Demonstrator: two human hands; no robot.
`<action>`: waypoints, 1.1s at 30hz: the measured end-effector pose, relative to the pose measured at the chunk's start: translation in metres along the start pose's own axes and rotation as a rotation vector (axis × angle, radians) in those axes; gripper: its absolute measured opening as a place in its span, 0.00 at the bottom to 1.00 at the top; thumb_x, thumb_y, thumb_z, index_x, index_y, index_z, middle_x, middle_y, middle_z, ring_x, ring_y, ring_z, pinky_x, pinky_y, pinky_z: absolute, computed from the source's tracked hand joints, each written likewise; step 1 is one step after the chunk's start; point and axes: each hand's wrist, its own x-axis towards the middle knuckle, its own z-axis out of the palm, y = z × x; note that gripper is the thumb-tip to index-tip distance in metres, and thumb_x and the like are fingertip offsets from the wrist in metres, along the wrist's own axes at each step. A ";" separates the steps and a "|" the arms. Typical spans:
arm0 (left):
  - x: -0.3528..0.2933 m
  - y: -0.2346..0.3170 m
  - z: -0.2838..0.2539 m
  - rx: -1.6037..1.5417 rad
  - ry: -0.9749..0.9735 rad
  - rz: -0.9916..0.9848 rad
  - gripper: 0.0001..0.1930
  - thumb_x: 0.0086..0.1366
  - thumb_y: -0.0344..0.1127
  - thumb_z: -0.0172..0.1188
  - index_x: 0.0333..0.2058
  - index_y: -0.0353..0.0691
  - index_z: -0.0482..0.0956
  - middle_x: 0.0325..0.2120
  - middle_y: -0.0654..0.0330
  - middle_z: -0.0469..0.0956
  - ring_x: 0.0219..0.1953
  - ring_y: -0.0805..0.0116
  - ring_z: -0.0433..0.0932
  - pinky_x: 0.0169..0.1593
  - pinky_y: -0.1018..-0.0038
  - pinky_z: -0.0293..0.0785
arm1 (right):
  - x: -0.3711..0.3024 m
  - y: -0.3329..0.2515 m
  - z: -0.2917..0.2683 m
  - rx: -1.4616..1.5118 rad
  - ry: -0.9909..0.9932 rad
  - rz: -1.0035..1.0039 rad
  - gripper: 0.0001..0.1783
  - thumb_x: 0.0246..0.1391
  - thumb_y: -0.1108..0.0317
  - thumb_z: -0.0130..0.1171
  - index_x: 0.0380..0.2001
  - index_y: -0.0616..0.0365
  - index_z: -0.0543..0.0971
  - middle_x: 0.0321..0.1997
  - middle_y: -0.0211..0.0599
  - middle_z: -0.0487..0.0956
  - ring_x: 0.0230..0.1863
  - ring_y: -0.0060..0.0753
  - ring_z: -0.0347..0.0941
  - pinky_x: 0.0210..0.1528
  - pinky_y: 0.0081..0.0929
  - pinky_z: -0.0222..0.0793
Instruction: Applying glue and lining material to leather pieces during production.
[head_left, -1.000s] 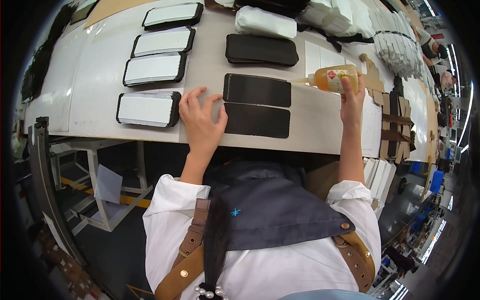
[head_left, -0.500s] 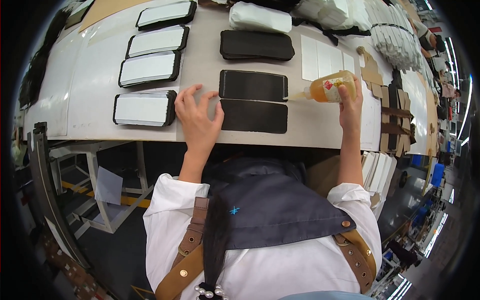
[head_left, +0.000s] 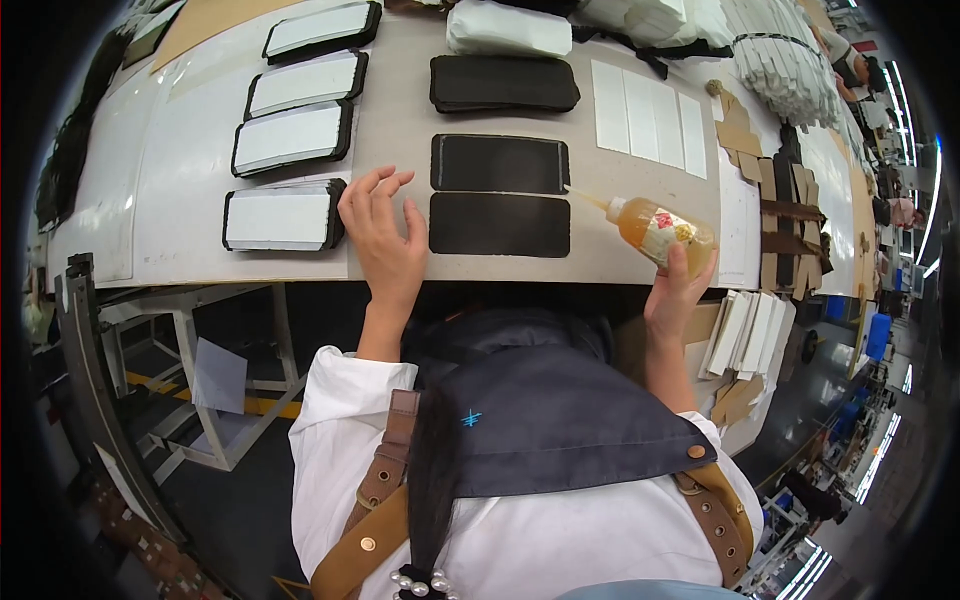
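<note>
Two flat black rectangular panels lie one above the other on the table: an upper panel (head_left: 500,163) with thin paler lines along its rim, and a plain lower panel (head_left: 500,225). My right hand (head_left: 680,290) grips the base of a clear squeeze bottle (head_left: 655,228) of amber liquid. The bottle tilts up and left, its thin nozzle tip at the upper panel's lower right corner; whether it touches cannot be made out. Just left of the panels, my left hand (head_left: 385,235) hovers with fingers apart, holding nothing.
Several black pieces with white boards on top (head_left: 285,217) line the table's left side. Beyond the panels sit a black stack (head_left: 505,83) and a white bundle (head_left: 510,28). White strips (head_left: 640,110) lie to the right, near brown cardboard pieces (head_left: 740,135). The table's front edge is close to me.
My right hand has moved nearer to me, tilting the bottle so its nozzle points up and left. My left hand has drawn away from the panels' left edge.
</note>
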 end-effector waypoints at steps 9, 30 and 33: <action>-0.003 -0.003 -0.003 -0.059 0.101 0.027 0.16 0.64 0.21 0.57 0.49 0.42 0.80 0.54 0.57 0.75 0.63 0.51 0.66 0.67 0.57 0.61 | -0.020 0.014 0.004 -0.297 0.014 -0.143 0.34 0.59 0.64 0.71 0.62 0.61 0.64 0.60 0.39 0.69 0.61 0.30 0.68 0.68 0.31 0.63; -0.004 -0.004 -0.005 -0.108 0.195 0.026 0.15 0.62 0.19 0.58 0.45 0.44 0.83 0.54 0.58 0.75 0.62 0.51 0.66 0.65 0.57 0.62 | -0.035 0.028 0.086 -0.255 -0.333 -0.326 0.37 0.57 0.64 0.73 0.60 0.59 0.60 0.61 0.45 0.66 0.64 0.39 0.68 0.68 0.35 0.63; -0.005 -0.004 -0.006 -0.104 0.181 0.025 0.13 0.65 0.21 0.58 0.46 0.43 0.83 0.55 0.58 0.76 0.64 0.54 0.66 0.68 0.59 0.60 | -0.035 0.028 0.104 -0.190 -0.410 -0.327 0.37 0.56 0.68 0.74 0.58 0.59 0.58 0.59 0.45 0.65 0.64 0.45 0.72 0.67 0.38 0.66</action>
